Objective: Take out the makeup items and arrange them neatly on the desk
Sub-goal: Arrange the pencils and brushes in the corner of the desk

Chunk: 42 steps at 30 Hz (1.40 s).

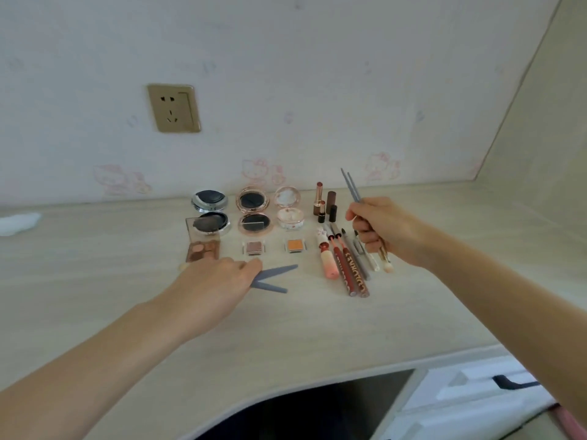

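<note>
Near the end of arranging: most makeup is already laid out on the desk (95, 296) in rows, with 3 open compacts (254, 211) at the back, an eyeshadow palette (202, 246) and 2 small pans (253, 248) in front, lipsticks (320, 198) and a row of pencils and tubes (346, 265) to the right. The left hand (216, 281) has its fingers closed round the near ends of 2 flat grey-blue sticks (273, 277), which splay out rightward in a V, low over or on the desk; cannot tell if they touch it. The right hand (381, 230) is curled tight round 2 thin grey pencils (351, 185) that point up and back toward the wall, raised above the pencil row, with what looks like a small brush poking out below the fist. To do this step well: bring the 2 sticks parallel before letting go, set them in the bare patch between pans and tubes, and lower the pencils at the right end of the row without knocking the upright lipsticks.
</note>
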Tool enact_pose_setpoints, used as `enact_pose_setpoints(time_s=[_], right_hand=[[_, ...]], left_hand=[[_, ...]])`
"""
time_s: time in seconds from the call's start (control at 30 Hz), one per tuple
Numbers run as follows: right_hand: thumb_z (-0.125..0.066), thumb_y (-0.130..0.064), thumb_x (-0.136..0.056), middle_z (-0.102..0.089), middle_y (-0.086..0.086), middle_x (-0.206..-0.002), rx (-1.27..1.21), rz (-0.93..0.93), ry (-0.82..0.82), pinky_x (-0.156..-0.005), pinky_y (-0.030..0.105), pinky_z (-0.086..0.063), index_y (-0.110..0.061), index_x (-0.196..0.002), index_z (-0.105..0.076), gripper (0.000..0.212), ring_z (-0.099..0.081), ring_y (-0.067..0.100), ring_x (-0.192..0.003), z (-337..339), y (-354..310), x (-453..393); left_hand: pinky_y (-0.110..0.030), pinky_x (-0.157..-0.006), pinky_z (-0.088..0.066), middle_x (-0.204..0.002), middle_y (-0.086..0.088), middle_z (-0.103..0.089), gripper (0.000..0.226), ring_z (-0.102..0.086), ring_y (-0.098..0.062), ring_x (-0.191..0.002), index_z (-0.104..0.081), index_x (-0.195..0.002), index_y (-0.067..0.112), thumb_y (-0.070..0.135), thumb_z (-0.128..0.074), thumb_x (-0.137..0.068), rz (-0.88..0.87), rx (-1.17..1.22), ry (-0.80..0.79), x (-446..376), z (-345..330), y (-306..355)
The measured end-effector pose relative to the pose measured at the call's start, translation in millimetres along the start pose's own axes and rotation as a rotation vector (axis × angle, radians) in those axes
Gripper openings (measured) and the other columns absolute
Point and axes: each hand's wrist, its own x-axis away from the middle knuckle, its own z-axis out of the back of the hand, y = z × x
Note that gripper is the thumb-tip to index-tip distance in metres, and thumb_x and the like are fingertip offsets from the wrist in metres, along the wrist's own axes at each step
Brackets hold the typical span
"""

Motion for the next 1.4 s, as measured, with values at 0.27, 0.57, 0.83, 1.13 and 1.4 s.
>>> enact_pose_setpoints(time_s=[0.27, 0.57, 0.83, 1.13, 1.4], right_hand=[[-0.053, -0.024, -0.093, -0.043, -0.001, -0.064, 0.343, 0.023, -0.124, -0.042, 0.021, -0.038, -0.013, -0.086, -0.059, 0.014, -0.042, 0.009, -0.046, -70.7, 3.5, 5.5], [-0.056, -0.026, -0.09, -0.057, 0.003, -0.08, 0.554, 0.005, -0.233, -0.057, 0.025, -0.052, -0.015, -0.106, -0.058, 0.019, -0.056, 0.015, -0.062, -118.1, 20.1, 8.0], [-0.065, -0.021, -0.085, -0.049, -0.01, -0.083, 0.8, 0.131, -0.15, -0.057, 0.016, -0.04, -0.025, -0.092, -0.06, 0.01, -0.052, 0.006, -0.072, -123.0, 25.3, 4.1], [-0.062, -0.023, -0.088, -0.052, -0.011, -0.081, 0.858, 0.163, -0.167, -0.054, 0.014, -0.033, -0.023, -0.084, -0.062, 0.003, -0.049, 0.004, -0.07, -121.1, 25.2, 1.3], [-0.059, -0.027, -0.09, -0.06, -0.004, -0.085, 0.936, 0.15, -0.145, -0.051, 0.014, -0.034, -0.017, -0.094, -0.067, 0.013, -0.052, 0.007, -0.07, -124.3, 23.4, 2.9]], left_hand=[[-0.035, -0.071, -0.039, -0.105, -0.003, -0.058, 0.029, -0.058, -0.027, -0.095, -0.048, -0.115, 0.015, 0.007, -0.053, -0.088, 0.027, -0.07, 0.036, 18.8, -13.2, 2.7], [-0.026, -0.037, -0.037, -0.06, -0.005, -0.056, 0.028, -0.055, -0.024, -0.049, -0.063, -0.062, 0.011, 0.001, -0.08, -0.042, 0.081, -0.021, 0.217, 23.2, -14.7, 14.2], [-0.027, -0.061, -0.04, -0.1, -0.003, -0.057, 0.029, -0.057, -0.025, -0.094, -0.061, -0.1, 0.013, 0.04, -0.059, -0.088, 0.255, 0.05, 0.12, 22.8, -11.7, 23.7], [-0.036, -0.101, -0.037, -0.114, 0.002, -0.059, 0.052, -0.053, -0.023, -0.111, -0.061, -0.118, 0.02, 0.051, -0.031, -0.09, 0.177, 0.195, 0.08, 41.2, -15.7, 18.6], [-0.033, -0.06, -0.05, -0.082, 0.0, -0.066, 0.024, -0.062, -0.025, -0.074, -0.072, -0.093, 0.012, 0.032, -0.064, -0.082, 0.195, 0.003, 0.126, 57.3, -14.8, 16.6]])
